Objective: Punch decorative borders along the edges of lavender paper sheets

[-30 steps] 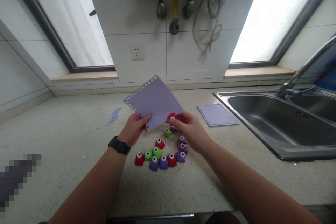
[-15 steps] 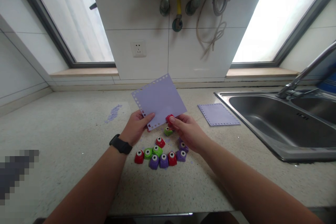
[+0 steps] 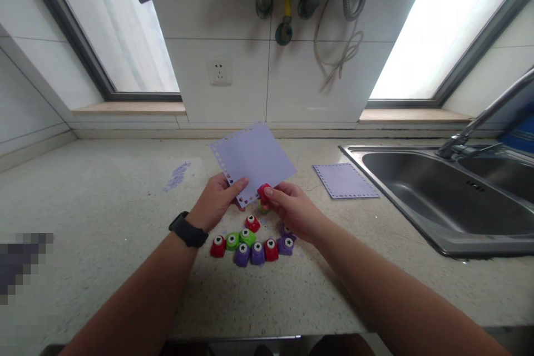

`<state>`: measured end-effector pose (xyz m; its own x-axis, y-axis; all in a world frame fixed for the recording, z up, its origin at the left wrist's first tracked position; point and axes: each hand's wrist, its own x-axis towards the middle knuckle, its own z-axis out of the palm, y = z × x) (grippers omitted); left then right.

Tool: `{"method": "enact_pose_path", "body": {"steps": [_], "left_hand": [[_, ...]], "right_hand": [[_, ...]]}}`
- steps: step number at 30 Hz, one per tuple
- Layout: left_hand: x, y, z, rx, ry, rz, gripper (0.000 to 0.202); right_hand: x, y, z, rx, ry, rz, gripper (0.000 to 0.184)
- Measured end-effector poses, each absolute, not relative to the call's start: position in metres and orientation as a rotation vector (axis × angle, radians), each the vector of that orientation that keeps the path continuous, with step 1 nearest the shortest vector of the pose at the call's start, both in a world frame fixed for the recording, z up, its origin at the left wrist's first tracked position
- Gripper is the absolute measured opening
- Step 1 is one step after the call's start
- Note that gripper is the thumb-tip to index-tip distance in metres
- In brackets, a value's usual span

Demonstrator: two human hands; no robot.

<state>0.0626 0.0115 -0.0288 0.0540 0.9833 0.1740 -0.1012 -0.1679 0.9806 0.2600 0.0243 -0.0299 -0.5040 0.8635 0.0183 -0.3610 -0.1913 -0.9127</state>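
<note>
gripping the lilac paper (image 3: 254, 157), left hand (image 3: 217, 200); right hand (image 3: 292, 208) pinches red punch (image 3: 263, 192) at its edge.

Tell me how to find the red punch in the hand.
Start at the sink on the right, then go left along the counter to the purple sheet held up. The right hand pinches a red punch on the sheet's near edge. The other punches lie on the counter; only this one is lifted.
</note>
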Motion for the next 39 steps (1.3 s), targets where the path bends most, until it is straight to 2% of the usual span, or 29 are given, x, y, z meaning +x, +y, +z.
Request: {"method": "enact_pose_path", "body": {"steps": [9, 39], "left_hand": [[0.0646, 0.0063, -0.0243, 1.426, 0.967, 1.139, 0.032], [0.0649, 0.0037, -0.0213, 1.545, 1.056, 1.142, 0.034]], "right_hand": [[0.2592, 0.0210, -0.0245, -0.588, -1.181, 1.884, 0.025], [0.2572, 0.0194, -0.0255, -0.606, -1.246, 1.792, 0.027]]}}
